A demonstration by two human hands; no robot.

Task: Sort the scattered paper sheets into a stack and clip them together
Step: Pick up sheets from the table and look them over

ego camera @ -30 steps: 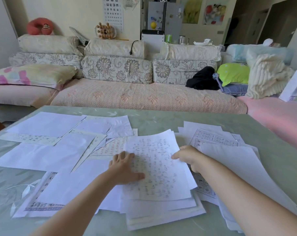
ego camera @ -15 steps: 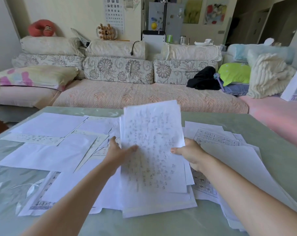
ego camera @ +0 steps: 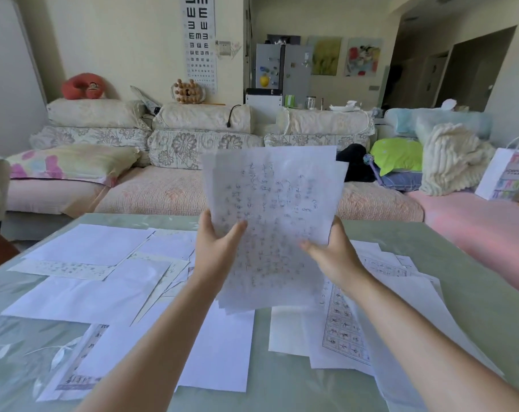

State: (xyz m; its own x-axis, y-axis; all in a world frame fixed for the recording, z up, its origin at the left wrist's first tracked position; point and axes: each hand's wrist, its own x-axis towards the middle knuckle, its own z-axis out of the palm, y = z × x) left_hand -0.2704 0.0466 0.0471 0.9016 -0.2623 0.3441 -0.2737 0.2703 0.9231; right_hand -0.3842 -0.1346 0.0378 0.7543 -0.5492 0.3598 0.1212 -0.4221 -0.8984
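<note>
A stack of sheets (ego camera: 276, 209) is held upright above the table (ego camera: 282, 391) — left hand (ego camera: 216, 251) clamped on its left edge, right hand (ego camera: 332, 257) on its right. Beneath lie loose sheets (ego camera: 82, 295).

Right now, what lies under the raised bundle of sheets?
A blank sheet, a grid-printed sheet and bare table show below the bundle; the part directly behind it is covered.
</note>
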